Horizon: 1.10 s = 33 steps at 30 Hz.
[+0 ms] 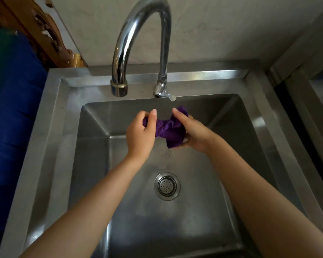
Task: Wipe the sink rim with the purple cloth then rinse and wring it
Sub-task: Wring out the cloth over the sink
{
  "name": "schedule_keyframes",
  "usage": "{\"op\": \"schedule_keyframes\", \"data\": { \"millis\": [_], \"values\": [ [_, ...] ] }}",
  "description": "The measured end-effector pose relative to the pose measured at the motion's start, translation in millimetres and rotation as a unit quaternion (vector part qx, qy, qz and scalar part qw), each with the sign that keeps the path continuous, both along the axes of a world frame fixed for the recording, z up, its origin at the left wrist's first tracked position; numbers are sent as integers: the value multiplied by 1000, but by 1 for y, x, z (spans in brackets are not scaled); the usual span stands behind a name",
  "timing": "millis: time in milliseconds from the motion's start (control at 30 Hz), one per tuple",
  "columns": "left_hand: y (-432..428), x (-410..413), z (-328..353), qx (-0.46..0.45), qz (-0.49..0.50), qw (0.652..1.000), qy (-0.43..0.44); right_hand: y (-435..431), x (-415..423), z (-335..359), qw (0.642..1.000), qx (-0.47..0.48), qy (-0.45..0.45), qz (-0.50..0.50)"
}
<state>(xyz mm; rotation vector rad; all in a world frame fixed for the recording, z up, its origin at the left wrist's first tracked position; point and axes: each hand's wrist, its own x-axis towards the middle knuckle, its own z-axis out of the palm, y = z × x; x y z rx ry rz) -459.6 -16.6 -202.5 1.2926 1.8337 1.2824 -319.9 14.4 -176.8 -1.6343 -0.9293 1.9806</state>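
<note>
Two hands gripped one purple cloth (169, 130) mid-frame, held in the air over the sink basin, w/ the drain strainer (167, 186) below & nearer the bottom of the frame. The cloth was bunched into a short rope; its long axis ran roughly left-right across the frame, tilting down toward the right. Left hand (142, 135) was closed round the left end, thumb raised. Right hand (191, 132) was clamped on the right end, w/ a loose flap hanging under it. Drips fell from that flap toward the basin floor. No stream showed at the faucet spout (119, 88), above-left of the cloth. Judged as the wring step: since each hand held one end, a twist about that left-right axis in opposite directions looked like the move.
</note>
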Motion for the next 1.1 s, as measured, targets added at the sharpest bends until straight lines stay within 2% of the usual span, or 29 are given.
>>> {"op": "schedule_keyframes", "data": {
  "millis": [67, 133, 233, 300, 367, 433, 533, 633, 700, 767, 867, 933, 1033, 1100],
  "values": [
    [-4, 9, 0, -46, -30, 997, -53, -3, 5, -1, 1000, 0, 10, -27],
    [-8, 17, 0, -95, -70, 990, -79, -7, 6, -2, 994, 79, -59, -53],
    [-14, 21, 4, -171, -160, 970, -72, -13, 13, -4, 953, 229, -187, -67],
    [-19, 26, 10, -205, -238, 945, -89, -17, 19, -3, 931, 278, -226, -65],
    [-23, 33, 17, -214, -297, 923, -120, -20, 24, -1, 923, 286, -249, -61],
    [-24, 39, 21, -220, -330, 907, -142, -23, 32, 1, 937, 255, -229, -70],
    [-19, 40, 21, -239, -319, 901, -172, -30, 52, 3, 971, 193, -132, -61],
    [-12, 37, 16, -255, -223, 919, -202, -38, 79, 2, 982, 177, -26, -56],
    [-12, 35, 19, -261, -164, 910, -276, -41, 93, 4, 985, 161, 12, -61],
    [-12, 33, 22, -253, -150, 891, -345, -46, 96, 11, 987, 151, 19, -52],
    [-18, 36, 34, -262, -270, 848, -373, -59, 93, 28, 983, 170, 7, -64],
    [-22, 39, 42, -264, -342, 830, -354, -66, 94, 42, 978, 195, -1, -71],
    [-20, 44, 56, -197, -366, 851, -322, -75, 101, 64, 969, 240, -15, -55],
    [-18, 49, 70, -149, -368, 865, -307, -82, 107, 80, 955, 281, -80, -40]
  ]
}}
